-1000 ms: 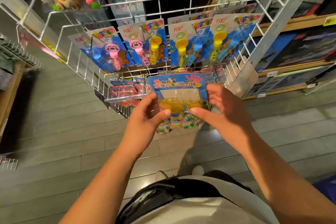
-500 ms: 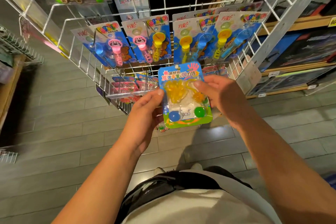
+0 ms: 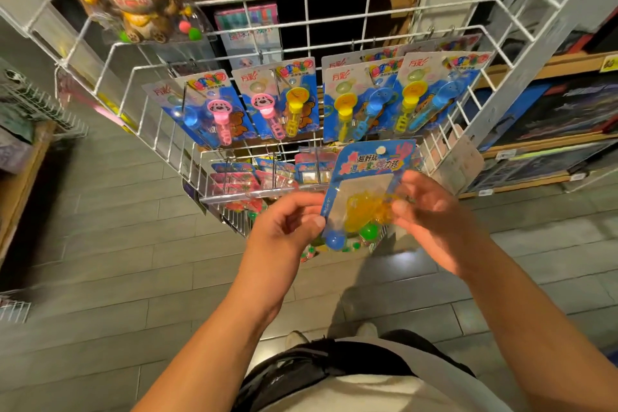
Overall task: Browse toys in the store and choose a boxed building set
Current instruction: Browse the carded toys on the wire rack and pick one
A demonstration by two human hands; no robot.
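Observation:
I hold a blue blister card (image 3: 364, 174) with a yellow sticky-hand toy and a blue and a green ball under clear plastic. My left hand (image 3: 284, 227) pinches its lower left edge with thumb and fingers. My right hand (image 3: 431, 214) grips its right side, fingers over the plastic. The card is tilted, top leaning right, just in front of the white wire rack (image 3: 334, 43). Dark boxed sets (image 3: 565, 110) lie on wooden shelves at the right.
Bubble-wand cards (image 3: 281, 100) hang in a row on the rack. A wire basket (image 3: 254, 184) below holds more carded toys. A bagged plush toy (image 3: 137, 7) hangs top left. Another wire shelf (image 3: 36, 107) is at far left. Grey plank floor lies below.
The card has shifted right and tilted, its top now leaning right. My right hand slid over the plastic front; my left hand moved down to the lower left edge.

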